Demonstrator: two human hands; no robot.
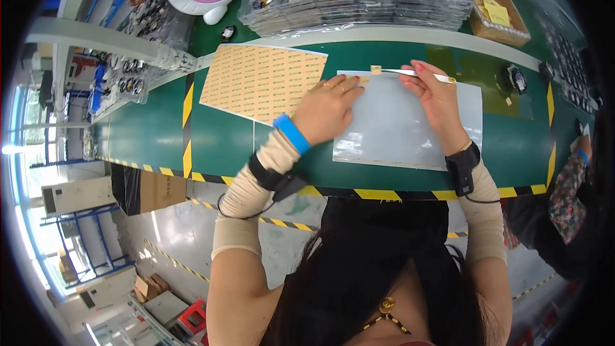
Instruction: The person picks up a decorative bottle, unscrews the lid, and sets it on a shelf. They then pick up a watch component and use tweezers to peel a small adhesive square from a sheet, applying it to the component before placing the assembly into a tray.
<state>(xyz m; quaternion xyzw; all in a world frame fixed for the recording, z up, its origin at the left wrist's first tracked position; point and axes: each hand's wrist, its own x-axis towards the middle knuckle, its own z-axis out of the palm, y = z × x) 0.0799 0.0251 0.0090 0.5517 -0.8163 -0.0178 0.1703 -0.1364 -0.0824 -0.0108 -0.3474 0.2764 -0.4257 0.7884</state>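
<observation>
Green workbench, edged with yellow-and-black tape. Hands are apart: the left hand rests, fingers extended, over the far left part of a translucent sheet, seemingly steadying it; the right hand pinches a slim white tool, perhaps for fine control, its tip beside a small tan square at the sheet's far edge. Left, a tan sheet carries repeated green print; far right, a yellow note bears writing.

Slim white tweezers, angled almost sideways, tip pointing left, pretty much right at a tiny tan square by the top edge of a milky, kinda shiny sheet lying flat on the green counter.
</observation>
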